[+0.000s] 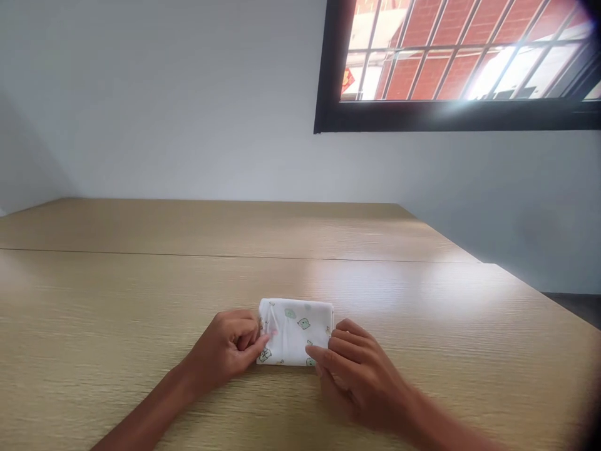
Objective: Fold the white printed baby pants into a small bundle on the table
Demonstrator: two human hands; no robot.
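Note:
A folded white cloth (295,332) with small green cartoon prints lies flat on the light wooden table (141,300), in front of me. My left hand (225,351) pinches the cloth's left edge, with the thumb lying across its top. On the right side, my right hand (354,379) has its fingers over the cloth's lower right corner and seems to hold it there. The hands partly hide the cloth's side edges, and the cloth's underside does not show.
A lengthwise seam (235,256) crosses the tabletop beyond the cloth. The table's far edge meets a pale grey wall (188,106). Up on the right is a dark-framed barred window (451,56), with red brick outside. Dark floor (575,307) shows past the table's right edge.

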